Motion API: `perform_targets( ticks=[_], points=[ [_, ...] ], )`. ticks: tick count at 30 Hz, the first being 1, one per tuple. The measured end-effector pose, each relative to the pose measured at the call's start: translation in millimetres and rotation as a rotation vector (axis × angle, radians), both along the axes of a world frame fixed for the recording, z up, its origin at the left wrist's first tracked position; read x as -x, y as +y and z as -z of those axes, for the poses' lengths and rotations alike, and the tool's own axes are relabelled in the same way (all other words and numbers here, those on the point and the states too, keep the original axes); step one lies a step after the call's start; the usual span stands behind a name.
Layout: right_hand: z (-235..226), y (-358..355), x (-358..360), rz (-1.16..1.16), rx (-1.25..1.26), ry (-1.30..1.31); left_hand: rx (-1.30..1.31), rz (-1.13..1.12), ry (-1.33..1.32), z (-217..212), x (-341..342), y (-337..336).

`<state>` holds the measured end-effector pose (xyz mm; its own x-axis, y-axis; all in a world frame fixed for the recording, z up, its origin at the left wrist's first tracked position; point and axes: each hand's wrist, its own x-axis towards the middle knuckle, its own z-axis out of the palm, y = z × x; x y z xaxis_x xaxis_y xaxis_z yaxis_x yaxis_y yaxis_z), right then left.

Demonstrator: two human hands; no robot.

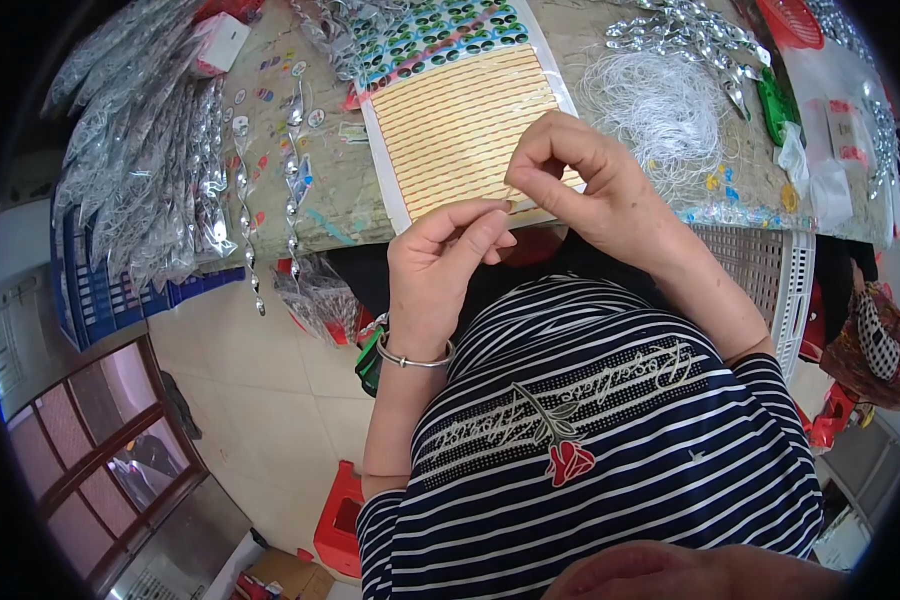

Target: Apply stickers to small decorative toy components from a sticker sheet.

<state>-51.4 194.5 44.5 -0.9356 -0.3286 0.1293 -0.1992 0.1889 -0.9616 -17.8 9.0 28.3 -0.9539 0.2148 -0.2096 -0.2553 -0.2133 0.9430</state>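
My left hand [442, 248] and my right hand [610, 190] are close together over the table's near edge. Thumb and forefinger of each are pinched; whatever lies between them is too small to make out. Below them on the table is a sheet [450, 125] with yellow rows divided by red lines, its white border showing. Over its far end lies a sheet of round green and black stickers [440, 40]. To the right of these, a loose heap of white thread [660, 105] is spread out.
Silver twisted strips [242, 190] hang over the table edge at left, beside a large pile of clear-wrapped silver pieces [150, 150] on a blue crate [110, 310]. Green scissors-like handles [773, 105] and a red basket [795, 22] lie right. A red stool [340, 520] stands below.
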Motion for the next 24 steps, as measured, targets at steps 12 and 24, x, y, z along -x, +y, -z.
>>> perform_targets(
  ticks=[12,24],
  points=[
    [-12.9,16.7,-10.4,-0.019,-0.140,-0.134,0.237,-0.125,0.102,5.6,-1.3,-0.8],
    [-3.2,-2.9,-13.3,-0.091,-0.288,0.458,0.066,-0.096,0.133,6.4,-1.6,3.6]
  ],
)
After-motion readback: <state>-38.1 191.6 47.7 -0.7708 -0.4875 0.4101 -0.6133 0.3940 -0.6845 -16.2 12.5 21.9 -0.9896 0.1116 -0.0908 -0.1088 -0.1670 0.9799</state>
